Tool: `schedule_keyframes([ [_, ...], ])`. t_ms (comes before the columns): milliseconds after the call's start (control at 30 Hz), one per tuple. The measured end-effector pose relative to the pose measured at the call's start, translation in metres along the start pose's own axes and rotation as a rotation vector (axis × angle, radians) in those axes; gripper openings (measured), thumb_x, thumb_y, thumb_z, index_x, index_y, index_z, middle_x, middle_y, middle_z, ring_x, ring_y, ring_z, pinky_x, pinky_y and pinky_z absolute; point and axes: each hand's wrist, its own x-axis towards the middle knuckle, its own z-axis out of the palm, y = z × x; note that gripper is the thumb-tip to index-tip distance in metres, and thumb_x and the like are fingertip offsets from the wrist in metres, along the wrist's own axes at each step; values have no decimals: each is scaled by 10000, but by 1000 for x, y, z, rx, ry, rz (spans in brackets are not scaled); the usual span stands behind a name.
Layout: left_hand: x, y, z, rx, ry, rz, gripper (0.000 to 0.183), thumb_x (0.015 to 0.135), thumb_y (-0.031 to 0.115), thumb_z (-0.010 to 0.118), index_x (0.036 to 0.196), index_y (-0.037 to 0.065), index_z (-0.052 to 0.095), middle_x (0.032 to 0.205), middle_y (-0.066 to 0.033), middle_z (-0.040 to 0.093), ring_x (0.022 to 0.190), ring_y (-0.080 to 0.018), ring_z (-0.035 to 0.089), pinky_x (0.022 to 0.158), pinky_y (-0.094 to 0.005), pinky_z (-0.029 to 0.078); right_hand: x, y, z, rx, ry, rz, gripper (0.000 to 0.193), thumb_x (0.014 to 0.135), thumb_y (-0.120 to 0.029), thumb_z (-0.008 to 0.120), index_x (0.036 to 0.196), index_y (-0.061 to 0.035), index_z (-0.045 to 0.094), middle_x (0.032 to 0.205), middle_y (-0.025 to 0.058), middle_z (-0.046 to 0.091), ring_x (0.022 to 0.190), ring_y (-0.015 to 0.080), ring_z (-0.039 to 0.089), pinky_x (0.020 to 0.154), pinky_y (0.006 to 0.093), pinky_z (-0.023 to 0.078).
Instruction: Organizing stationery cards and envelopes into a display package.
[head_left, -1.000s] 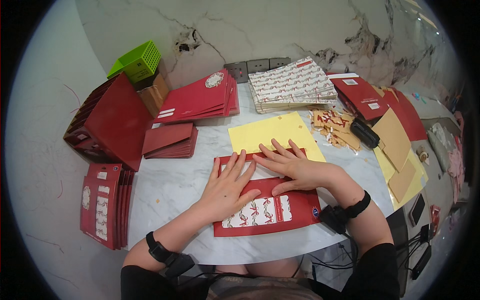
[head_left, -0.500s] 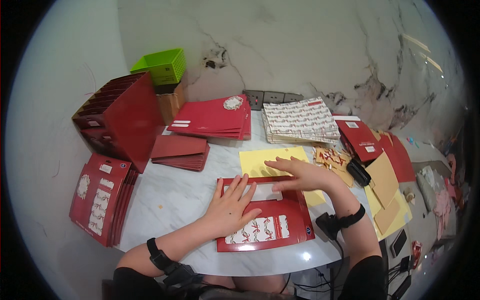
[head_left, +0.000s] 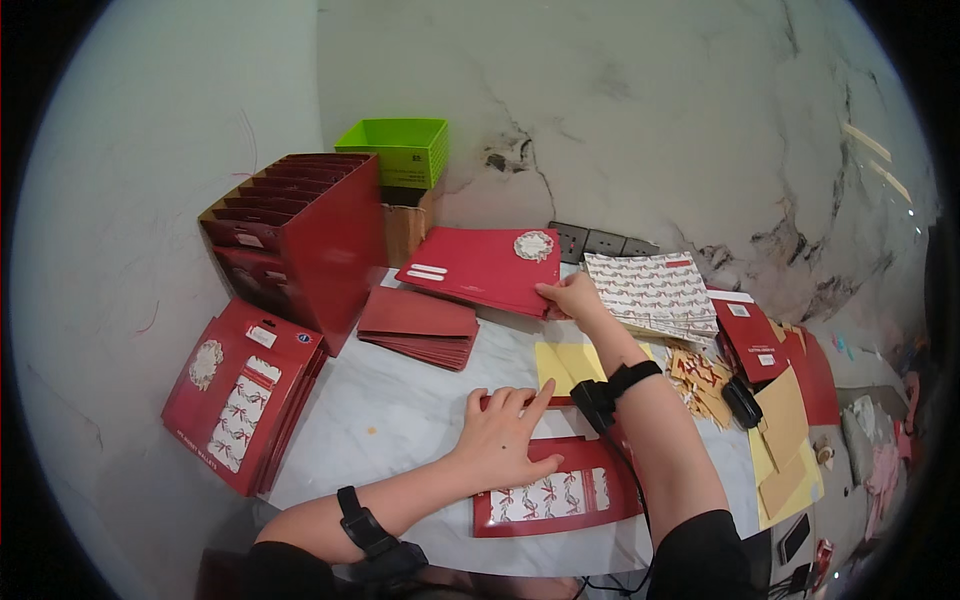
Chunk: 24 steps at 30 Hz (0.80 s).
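In front of me a red printed cardboard sleeve (head_left: 555, 521) with white patterned panels lies flat on the table. My left hand (head_left: 508, 440) rests on its left part, fingers spread, palm down. Farther back is a stack of red printed sheets (head_left: 475, 262) with a white wreath picture and two white strips. The thumb and fingers of my right hand (head_left: 572, 298) pinch the near right corner of that stack; how many sheets they hold is hidden. My right forearm hides part of the sleeve and of a yellow sheet (head_left: 568, 365).
Stacked red wallets (head_left: 415, 325) lie left of centre. Packed sleeves (head_left: 235, 395) and a red upright box (head_left: 330, 250) stand left, a green basket (head_left: 400, 160) behind. At right are patterned sheets (head_left: 640, 290), loose scraps (head_left: 700, 385) and a black stapler-like object (head_left: 742, 402).
My right hand has left the sleeve and reached back to the red sheet stack, taking its corner. My left hand stays on the sleeve. The view has shifted left.
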Motion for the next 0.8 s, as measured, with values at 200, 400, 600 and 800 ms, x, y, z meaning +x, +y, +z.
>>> schedule_keyframes([
  [200, -6, -10, -2, -55, 70, -27, 822, 789, 459, 656, 1448, 41, 400, 1283, -154, 501, 1198, -277, 452, 1022, -528, 266, -32, -25, -31, 253, -137, 104, 101, 878, 27, 624, 919, 112, 589, 811, 170, 674, 619, 243, 692, 533, 341, 621],
  [400, 11, -30, -13, -273, 574, -135, 684, 842, 182, 631, 1428, -31, 351, 1451, -269, 316, 1324, -426, 343, 1110, -495, 266, -101, -60, -100, 216, 71, -255, 215, 933, 15, 555, 1143, -10, 517, 937, 132, 687, 765, 174, 690, 594, 272, 588],
  [600, 23, -52, -24, -532, 663, -307, 962, 915, 347, 667, 1500, -105, 52, 1522, -307, 189, 1421, -395, 236, 1160, -442, 226, -159, -94, -121, 309, -200, -398, 167, 965, -6, 537, 1127, -44, 523, 1012, 81, 691, 883, 120, 670, 693, 241, 569],
  [800, 30, -34, -45, -1328, 742, -183, 1058, 856, 228, 755, 1512, -41, -31, 1467, -189, 316, 1322, -243, 403, 1110, -376, 335, -171, -97, -120, 338, -376, -437, 162, 960, -5, 550, 1115, -38, 517, 973, 55, 687, 873, 106, 661, 702, 244, 558],
])
